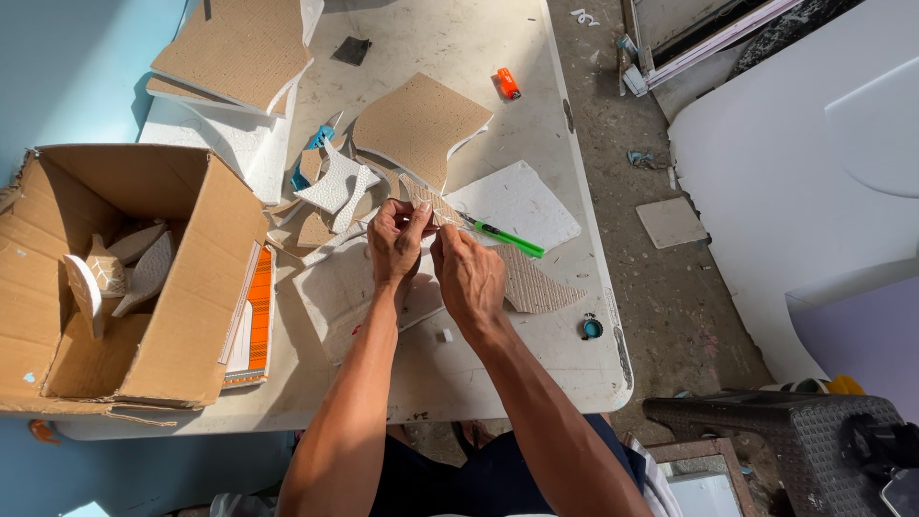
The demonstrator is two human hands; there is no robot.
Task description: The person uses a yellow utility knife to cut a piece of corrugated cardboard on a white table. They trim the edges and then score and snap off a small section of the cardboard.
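Note:
My left hand (397, 241) pinches a small tan, textured foam piece (428, 200) above the white table (536, 369). My right hand (466, 271) grips a green utility knife (507, 238) whose tip meets that piece. Both hands are close together over a flat white foam sheet (330, 292). A tan cut-off with a curved edge (531, 285) lies just right of my right hand.
An open cardboard box (182, 278) holding cut shapes stands at the left. Tan and white foam offcuts (419, 124) cover the table's middle, stacked sheets (235, 48) at the back left. An orange lighter (507, 83) and a small blue object (591, 328) lie near the right edge.

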